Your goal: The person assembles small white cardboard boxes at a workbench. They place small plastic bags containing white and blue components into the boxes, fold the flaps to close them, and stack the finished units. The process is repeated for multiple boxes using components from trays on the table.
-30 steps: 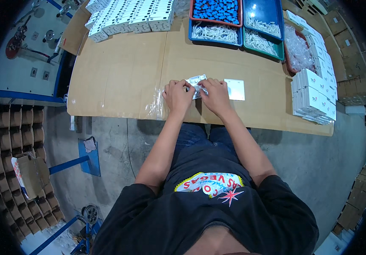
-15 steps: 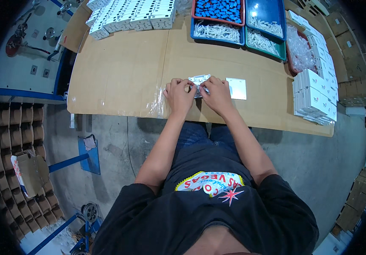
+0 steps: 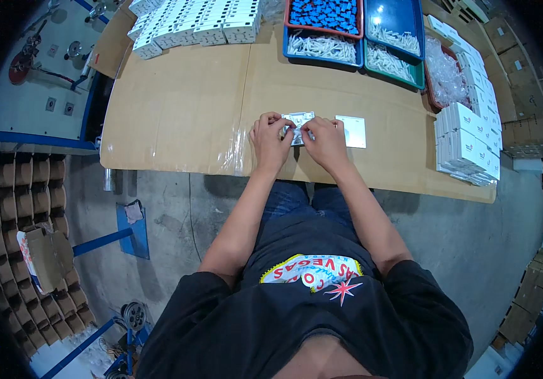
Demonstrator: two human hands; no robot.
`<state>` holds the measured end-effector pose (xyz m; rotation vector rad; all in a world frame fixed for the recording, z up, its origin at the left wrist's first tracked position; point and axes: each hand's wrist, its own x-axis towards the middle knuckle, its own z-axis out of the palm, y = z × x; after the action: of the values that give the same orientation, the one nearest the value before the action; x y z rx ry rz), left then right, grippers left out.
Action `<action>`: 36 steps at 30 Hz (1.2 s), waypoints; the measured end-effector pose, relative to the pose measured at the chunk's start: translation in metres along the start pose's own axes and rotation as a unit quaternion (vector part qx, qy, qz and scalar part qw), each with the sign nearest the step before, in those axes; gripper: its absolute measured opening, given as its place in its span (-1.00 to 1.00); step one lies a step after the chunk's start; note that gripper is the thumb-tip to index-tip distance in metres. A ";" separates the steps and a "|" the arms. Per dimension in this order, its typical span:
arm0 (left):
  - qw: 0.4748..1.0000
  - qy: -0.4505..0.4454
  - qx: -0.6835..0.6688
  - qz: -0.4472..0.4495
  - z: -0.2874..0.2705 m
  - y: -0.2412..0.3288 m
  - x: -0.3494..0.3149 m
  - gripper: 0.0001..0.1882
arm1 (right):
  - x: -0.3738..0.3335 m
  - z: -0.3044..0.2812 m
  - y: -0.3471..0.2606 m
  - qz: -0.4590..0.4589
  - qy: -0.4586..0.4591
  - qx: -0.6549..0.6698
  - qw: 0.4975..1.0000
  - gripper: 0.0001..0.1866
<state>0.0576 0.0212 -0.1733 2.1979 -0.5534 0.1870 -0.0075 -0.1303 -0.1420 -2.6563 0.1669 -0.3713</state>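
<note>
A small flat silvery-white piece [image 3: 298, 117] lies on the cardboard-covered table, between my hands. Its exact kind is hard to make out, since my fingers cover part of it. My left hand [image 3: 271, 140] is closed, thumb and fingers pinched at its left side. From the other side my right hand [image 3: 325, 143] pinches at it too, with the fingertips of both hands almost meeting. Just right of my right hand a flat white rectangular piece [image 3: 355, 132] with a shiny surface rests on the cardboard.
Stacked white boxes stand at the far left [image 3: 196, 25] and on the right [image 3: 467, 142]. At the back, trays hold blue pieces [image 3: 323, 15] and white slim parts [image 3: 322, 47]. Clear plastic bags [image 3: 445, 72] fill a red bin. The table's front edge [image 3: 221, 173] runs before me.
My fingers have shifted slightly, and the right hand has drawn back a little to the right, baring more of the silvery-white piece. The other things stay put.
</note>
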 end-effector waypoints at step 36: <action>0.991 -0.107 0.065 0.046 -0.010 0.009 0.003 0.31 | 0.121 -0.050 0.091 0.075 -0.004 0.147 0.986 -0.75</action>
<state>0.0570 0.0232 -0.1598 2.3361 -0.7811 0.0366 0.0892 -0.2541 -0.1118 -2.3382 0.2843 -0.3107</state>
